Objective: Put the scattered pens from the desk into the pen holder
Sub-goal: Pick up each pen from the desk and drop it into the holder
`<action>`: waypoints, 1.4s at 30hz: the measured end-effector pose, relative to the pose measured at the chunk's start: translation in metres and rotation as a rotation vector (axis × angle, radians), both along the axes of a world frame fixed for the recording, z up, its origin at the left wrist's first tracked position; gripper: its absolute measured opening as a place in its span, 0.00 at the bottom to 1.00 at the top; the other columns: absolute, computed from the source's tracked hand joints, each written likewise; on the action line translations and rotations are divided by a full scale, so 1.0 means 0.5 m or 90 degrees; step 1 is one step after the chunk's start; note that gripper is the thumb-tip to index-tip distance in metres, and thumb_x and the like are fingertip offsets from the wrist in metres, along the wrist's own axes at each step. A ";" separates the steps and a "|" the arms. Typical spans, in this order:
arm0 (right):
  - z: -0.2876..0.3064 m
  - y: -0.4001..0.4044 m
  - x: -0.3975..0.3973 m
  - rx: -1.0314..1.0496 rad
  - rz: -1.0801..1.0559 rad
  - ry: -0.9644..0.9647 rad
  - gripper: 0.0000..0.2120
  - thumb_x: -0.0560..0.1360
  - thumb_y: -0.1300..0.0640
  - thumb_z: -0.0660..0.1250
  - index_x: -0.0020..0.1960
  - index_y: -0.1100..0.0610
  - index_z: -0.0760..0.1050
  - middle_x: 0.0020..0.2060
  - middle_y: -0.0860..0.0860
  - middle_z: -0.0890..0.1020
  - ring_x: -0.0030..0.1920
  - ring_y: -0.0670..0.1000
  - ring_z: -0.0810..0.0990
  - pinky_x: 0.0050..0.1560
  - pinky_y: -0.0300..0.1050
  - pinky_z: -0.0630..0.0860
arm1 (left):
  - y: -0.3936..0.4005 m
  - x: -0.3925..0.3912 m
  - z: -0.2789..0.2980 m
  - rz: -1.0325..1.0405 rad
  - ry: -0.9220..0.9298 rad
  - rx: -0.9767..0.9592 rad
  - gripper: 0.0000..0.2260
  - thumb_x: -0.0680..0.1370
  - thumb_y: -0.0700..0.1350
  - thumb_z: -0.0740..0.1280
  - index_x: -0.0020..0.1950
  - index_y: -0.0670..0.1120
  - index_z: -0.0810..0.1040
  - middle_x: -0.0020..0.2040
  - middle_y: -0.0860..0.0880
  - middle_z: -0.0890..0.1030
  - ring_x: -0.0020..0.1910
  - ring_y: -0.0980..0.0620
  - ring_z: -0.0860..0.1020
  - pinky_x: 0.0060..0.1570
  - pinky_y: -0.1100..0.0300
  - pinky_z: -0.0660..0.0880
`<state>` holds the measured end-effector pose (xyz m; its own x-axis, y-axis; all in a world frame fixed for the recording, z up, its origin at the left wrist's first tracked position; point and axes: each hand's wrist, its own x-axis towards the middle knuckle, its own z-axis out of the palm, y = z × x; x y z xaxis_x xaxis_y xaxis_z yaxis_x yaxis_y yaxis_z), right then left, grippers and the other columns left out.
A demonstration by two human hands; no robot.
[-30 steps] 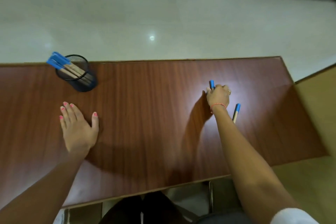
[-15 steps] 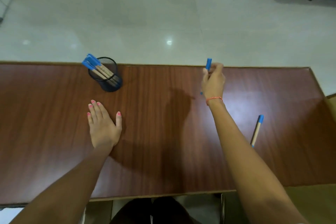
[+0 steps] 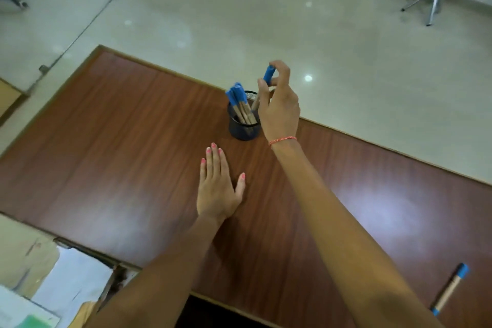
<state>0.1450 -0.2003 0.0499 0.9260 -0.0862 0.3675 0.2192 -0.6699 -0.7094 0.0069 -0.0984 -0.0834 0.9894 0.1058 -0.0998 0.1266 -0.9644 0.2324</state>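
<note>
The right hand [image 3: 279, 112] pinches a light, stiff pen [image 3: 267, 76] by its blue cap over the pen holder [image 3: 243, 125]; the left hand [image 3: 217, 189] lies flat and empty on the worktop [image 3: 119, 154].

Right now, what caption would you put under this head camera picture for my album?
Right hand lowers a blue-capped pen into the mesh pen holder; left hand lies flat on the desk; one pen remains.

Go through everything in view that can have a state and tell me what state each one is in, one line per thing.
Right hand: raised over the holder, pinching a pen.
Held pen: upright, lower end inside the holder.
Pen holder: upright on the desk, several pens in it.
Left hand: flat on the desk, empty.
Loose pen: lying on the desk, near edge.
</note>
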 end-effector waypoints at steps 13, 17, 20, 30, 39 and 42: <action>-0.046 -0.139 -0.080 0.017 -0.208 0.130 0.08 0.79 0.51 0.61 0.52 0.54 0.75 0.52 0.53 0.77 0.46 0.54 0.81 0.44 0.44 0.75 | -0.001 0.000 -0.004 -0.012 -0.007 0.013 0.34 0.82 0.60 0.46 0.79 0.36 0.51 0.80 0.38 0.50 0.80 0.43 0.47 0.79 0.49 0.49; -0.076 -0.312 -0.191 0.036 -0.372 0.196 0.07 0.78 0.54 0.62 0.50 0.55 0.77 0.53 0.56 0.76 0.49 0.57 0.79 0.49 0.47 0.75 | -0.020 -0.006 -0.011 -0.032 -0.030 0.009 0.30 0.82 0.53 0.49 0.76 0.32 0.59 0.78 0.34 0.57 0.79 0.39 0.55 0.77 0.45 0.56; -0.105 -0.457 -0.298 0.023 -0.529 0.253 0.06 0.78 0.56 0.63 0.50 0.56 0.77 0.55 0.58 0.75 0.52 0.60 0.78 0.50 0.49 0.75 | -0.080 -0.019 -0.013 -0.133 -0.046 -0.011 0.25 0.81 0.41 0.50 0.75 0.30 0.58 0.77 0.32 0.58 0.77 0.36 0.58 0.76 0.44 0.58; -0.176 -0.700 -0.565 0.018 -0.789 0.361 0.20 0.74 0.51 0.67 0.60 0.63 0.71 0.59 0.64 0.71 0.58 0.65 0.74 0.59 0.55 0.72 | -0.410 -0.073 -0.017 -0.652 -0.042 0.023 0.27 0.81 0.48 0.48 0.76 0.34 0.62 0.77 0.36 0.62 0.76 0.40 0.63 0.73 0.45 0.63; -0.194 -0.700 -0.559 0.050 -0.766 0.388 0.08 0.76 0.56 0.67 0.50 0.61 0.78 0.54 0.60 0.74 0.53 0.63 0.77 0.55 0.52 0.75 | -0.411 -0.073 -0.008 -0.678 -0.030 0.033 0.26 0.82 0.48 0.49 0.77 0.36 0.62 0.78 0.40 0.62 0.77 0.43 0.62 0.73 0.46 0.63; -0.167 -0.686 -0.519 0.008 -0.748 0.344 0.06 0.77 0.57 0.65 0.50 0.60 0.78 0.55 0.59 0.75 0.57 0.61 0.74 0.60 0.54 0.69 | -0.390 -0.060 -0.003 -0.711 -0.028 0.024 0.27 0.82 0.51 0.50 0.76 0.36 0.64 0.77 0.39 0.64 0.76 0.42 0.63 0.72 0.46 0.66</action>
